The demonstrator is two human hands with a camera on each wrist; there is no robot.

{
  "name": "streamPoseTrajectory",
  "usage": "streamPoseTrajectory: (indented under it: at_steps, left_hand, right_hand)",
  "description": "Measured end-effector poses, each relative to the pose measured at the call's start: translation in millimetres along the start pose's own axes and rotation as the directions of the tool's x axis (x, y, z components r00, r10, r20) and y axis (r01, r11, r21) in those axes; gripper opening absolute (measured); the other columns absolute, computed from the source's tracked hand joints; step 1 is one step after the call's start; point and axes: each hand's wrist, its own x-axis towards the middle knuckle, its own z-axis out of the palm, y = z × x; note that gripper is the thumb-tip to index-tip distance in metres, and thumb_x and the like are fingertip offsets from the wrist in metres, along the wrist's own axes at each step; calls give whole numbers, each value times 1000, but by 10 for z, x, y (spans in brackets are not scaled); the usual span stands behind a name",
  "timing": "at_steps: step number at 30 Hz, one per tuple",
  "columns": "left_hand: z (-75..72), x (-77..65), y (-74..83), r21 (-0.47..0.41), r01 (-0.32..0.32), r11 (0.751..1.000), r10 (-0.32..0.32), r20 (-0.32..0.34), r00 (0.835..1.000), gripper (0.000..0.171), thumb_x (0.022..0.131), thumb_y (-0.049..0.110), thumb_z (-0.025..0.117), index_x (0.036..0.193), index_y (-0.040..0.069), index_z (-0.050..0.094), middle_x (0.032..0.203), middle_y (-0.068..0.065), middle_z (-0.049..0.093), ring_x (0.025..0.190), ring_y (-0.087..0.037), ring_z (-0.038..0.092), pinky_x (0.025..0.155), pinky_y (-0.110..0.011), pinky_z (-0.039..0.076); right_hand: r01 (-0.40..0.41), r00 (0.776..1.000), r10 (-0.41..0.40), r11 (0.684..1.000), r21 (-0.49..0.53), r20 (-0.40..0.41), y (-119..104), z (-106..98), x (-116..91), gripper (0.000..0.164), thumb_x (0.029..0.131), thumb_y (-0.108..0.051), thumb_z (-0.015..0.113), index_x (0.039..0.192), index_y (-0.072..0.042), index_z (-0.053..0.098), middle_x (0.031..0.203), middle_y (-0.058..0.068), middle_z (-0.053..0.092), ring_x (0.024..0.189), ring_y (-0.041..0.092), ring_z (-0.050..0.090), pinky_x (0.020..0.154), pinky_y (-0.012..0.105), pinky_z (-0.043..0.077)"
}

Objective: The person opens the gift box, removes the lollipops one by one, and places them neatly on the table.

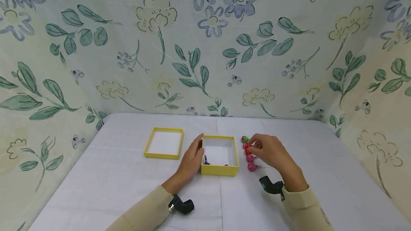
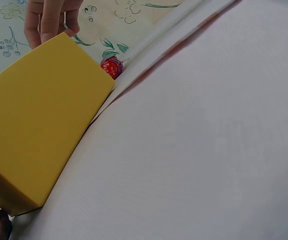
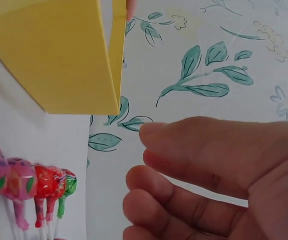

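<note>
A yellow box [image 1: 219, 169] with a white inside sits on the table, and my left hand [image 1: 190, 158] rests against its left side. Inside, near the front wall, lies a purple-wrapped piece [image 1: 206, 160], mostly hidden. To the right of the box, several wrapped lollipops stand in a row: a green one [image 1: 245, 139] at the back, red ones [image 3: 43, 182] in the middle and pink ones [image 1: 252, 167] in front. My right hand [image 1: 269, 150] hovers just above and right of this row. Its thumb and fingers are apart in the right wrist view, with nothing seen between them.
Left of my left hand lies the yellow-rimmed box lid [image 1: 163, 156], white side up. A white cloth [image 1: 122, 174] covers the table. Behind it hangs a flower-patterned curtain [image 1: 205, 63]. Each wrist wears a black camera mount [image 1: 183, 205].
</note>
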Motion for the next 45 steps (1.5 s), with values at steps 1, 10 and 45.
streamPoseTrajectory:
  at_steps: [1, 10, 45]
  left_hand:
    - [1, 0, 0, 1, 2, 1000, -2, 0, 1000, 51, 102, 21, 37, 151, 32, 27, 150, -2, 38, 136, -17, 38, 113, -40, 31]
    - [4, 5, -7, -2, -22, 1000, 22, 6, 1000, 52, 102, 20, 37, 152, 31, 25, 150, -3, 38, 136, -18, 39, 112, -40, 33]
    - [-18, 15, -27, 21, -28, 999, 29, -10, 1000, 51, 102, 19, 38, 152, 18, 30, 150, -6, 40, 135, -20, 40, 111, -41, 34]
  right_hand:
    - [12, 1000, -12, 1000, -1, 0, -15, 6, -4, 22, 87, -17, 71, 107, -7, 68, 80, 2, 62, 68, 16, 57, 58, 27, 53]
    - [107, 994, -107, 994, 4, -12, -102, 16, -52, 20, 86, -18, 73, 104, -11, 69, 79, -2, 61, 70, 14, 57, 59, 25, 53]
    - [451, 853, -475, 880, 152, 218, -544, 562, 211, 18, 86, -13, 72, 104, -11, 71, 89, -10, 65, 81, 9, 58, 71, 23, 53]
